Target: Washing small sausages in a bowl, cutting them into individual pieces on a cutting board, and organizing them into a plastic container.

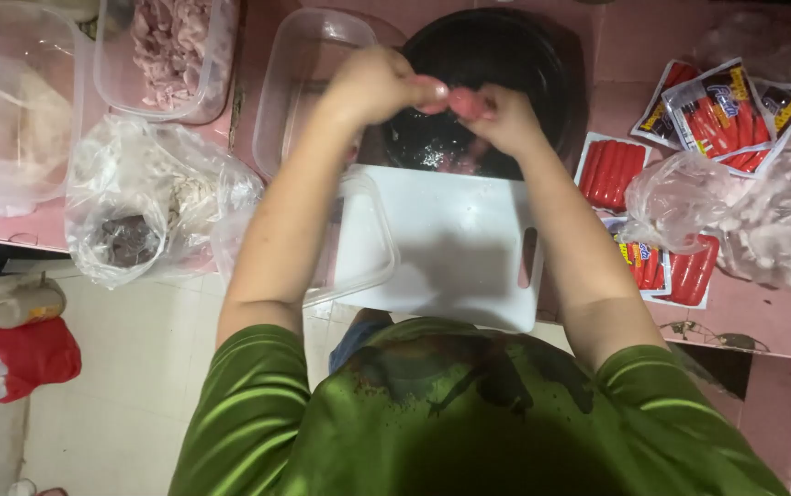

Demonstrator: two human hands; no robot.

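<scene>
Both hands, left hand (372,87) and right hand (505,118), pinched 1 pink sausage (464,101) between closed fingertips above the black bowl (505,55). Pink pieces already lay in the bowl; the white cutting board (460,248) sat bare. Sausage packs (611,170), some unopened, waited right, so much apparently remained.

Open room in the middle — stuff on both sides

The white cutting board (455,243) is bare, so a hand can pass there — the black bowl (505,55) blocks the back, plastic bags (138,202) and clear tubs (308,73) crowd the left, sausage packs (717,110) the right.
</scene>
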